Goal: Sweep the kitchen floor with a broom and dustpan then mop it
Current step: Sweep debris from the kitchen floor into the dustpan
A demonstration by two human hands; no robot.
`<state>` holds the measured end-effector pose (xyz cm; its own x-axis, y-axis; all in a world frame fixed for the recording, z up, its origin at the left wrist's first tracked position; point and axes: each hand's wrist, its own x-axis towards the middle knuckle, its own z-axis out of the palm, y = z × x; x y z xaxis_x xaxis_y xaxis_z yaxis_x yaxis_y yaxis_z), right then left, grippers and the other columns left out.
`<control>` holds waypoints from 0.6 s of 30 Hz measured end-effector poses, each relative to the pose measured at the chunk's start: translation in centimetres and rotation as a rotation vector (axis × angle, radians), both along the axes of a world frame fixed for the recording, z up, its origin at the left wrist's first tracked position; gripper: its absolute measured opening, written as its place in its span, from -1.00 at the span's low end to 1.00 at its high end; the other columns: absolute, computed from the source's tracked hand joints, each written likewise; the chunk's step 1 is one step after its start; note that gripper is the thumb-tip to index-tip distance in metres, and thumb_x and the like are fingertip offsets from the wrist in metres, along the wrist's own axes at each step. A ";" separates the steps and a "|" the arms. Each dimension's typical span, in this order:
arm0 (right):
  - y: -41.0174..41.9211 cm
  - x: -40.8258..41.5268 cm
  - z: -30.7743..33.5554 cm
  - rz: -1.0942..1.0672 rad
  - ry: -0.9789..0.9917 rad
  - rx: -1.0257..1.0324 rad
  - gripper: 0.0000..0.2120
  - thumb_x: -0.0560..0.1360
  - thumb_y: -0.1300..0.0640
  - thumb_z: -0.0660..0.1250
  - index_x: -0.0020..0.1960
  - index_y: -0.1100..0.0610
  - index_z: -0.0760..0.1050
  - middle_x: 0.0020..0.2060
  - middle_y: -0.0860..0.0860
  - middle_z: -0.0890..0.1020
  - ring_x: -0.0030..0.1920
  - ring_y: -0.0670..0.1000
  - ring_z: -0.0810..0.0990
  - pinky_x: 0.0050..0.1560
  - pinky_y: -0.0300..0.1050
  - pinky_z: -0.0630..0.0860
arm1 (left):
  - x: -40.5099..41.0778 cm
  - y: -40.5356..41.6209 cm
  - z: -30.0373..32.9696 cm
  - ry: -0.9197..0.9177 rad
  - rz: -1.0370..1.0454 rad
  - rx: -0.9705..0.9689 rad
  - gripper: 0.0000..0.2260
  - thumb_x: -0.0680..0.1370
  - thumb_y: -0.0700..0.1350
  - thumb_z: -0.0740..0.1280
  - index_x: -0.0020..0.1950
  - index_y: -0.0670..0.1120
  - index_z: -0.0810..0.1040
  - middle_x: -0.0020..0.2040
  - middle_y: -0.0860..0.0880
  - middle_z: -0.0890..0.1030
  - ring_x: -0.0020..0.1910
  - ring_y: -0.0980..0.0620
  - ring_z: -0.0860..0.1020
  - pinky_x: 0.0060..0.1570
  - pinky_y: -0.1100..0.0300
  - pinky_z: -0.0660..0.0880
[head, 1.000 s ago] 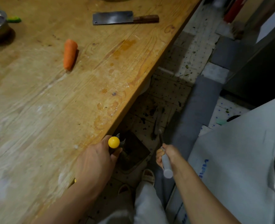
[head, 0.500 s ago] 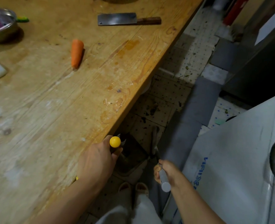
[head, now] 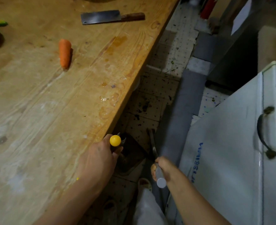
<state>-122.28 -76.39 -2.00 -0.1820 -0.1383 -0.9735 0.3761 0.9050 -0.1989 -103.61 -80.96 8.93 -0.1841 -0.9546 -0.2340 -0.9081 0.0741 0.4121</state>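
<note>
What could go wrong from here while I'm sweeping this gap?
1. The gap between the table and the white cabinet is tight; either handle could knock an edge.
2. The floor is littered with dark debris, and feet stand close to the dustpan, so stepping could spread it.
3. The left hand grips the yellow-capped handle at the table edge, the right hand the grey handle; the broom head is hard to see, so debris may miss the pan.

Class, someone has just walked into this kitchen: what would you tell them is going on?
A person stands between a wooden table and a white cabinet, sweeping. The left hand grips a yellow-capped handle, the dustpan sitting on the floor below it. The right hand grips a grey handle, probably the broom's. Dark debris still speckles the tiled floor ahead.
</note>
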 end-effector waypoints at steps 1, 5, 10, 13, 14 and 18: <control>0.6 0.8 0.2 0.008 0.021 0.011 -0.65 0.66 0.15 0.02 -0.29 0.21 0.24 -0.35 0.13 0.29 -0.38 0.05 0.27 -0.38 -0.13 0.23 | 0.6 0.3 0.0 -0.010 -0.020 -0.004 -0.77 0.53 0.15 0.27 0.14 0.13 0.40 -0.27 0.08 0.48 -0.33 0.02 0.45 -0.53 0.25 0.28; 3.0 3.2 0.8 0.089 0.139 0.041 -0.67 0.65 0.19 0.06 -0.28 0.22 0.28 -0.34 0.12 0.35 -0.37 0.04 0.33 -0.35 -0.14 0.31 | 2.4 1.4 0.1 -0.004 -0.062 0.007 -0.75 0.53 0.14 0.26 0.18 0.12 0.39 -0.23 0.02 0.55 -0.27 -0.05 0.53 -0.46 0.21 0.29; 4.1 4.5 -0.2 0.129 0.132 0.045 -0.68 0.63 0.25 0.03 -0.30 0.20 0.30 -0.44 0.09 0.34 -0.48 0.00 0.30 -0.68 -0.40 0.18 | 3.6 2.5 0.0 0.007 -0.046 0.012 -0.75 0.53 0.15 0.25 0.16 0.11 0.40 -0.17 -0.01 0.59 -0.20 -0.09 0.57 -0.35 0.16 0.45; 2.7 4.9 -1.3 0.209 0.127 0.050 -0.74 0.62 0.23 0.07 -0.23 0.23 0.34 -0.38 0.11 0.39 -0.44 0.02 0.34 -0.49 -0.29 0.37 | 3.2 2.7 -0.1 -0.027 -0.040 0.001 -0.76 0.53 0.17 0.24 0.15 0.14 0.39 -0.25 0.04 0.52 -0.27 -0.05 0.54 -0.43 0.20 0.36; 2.0 4.9 -1.8 0.217 0.119 0.052 -0.80 0.62 0.21 0.09 -0.14 0.25 0.38 -0.34 0.13 0.41 -0.40 0.04 0.37 -0.37 -0.22 0.41 | 2.9 2.7 -0.1 -0.041 -0.038 -0.005 -0.76 0.53 0.18 0.24 0.14 0.15 0.38 -0.27 0.05 0.50 -0.29 -0.04 0.52 -0.46 0.22 0.32; -1.0 4.4 -3.2 0.243 0.095 0.009 -0.88 0.63 0.21 0.09 0.08 0.24 0.36 -0.31 0.11 0.41 -0.40 -0.01 0.38 -0.67 -0.34 0.28 | 1.5 2.0 -0.3 -0.040 -0.021 -0.009 -0.78 0.52 0.18 0.24 0.10 0.15 0.39 -0.30 0.09 0.51 -0.36 0.04 0.49 -0.53 0.25 0.27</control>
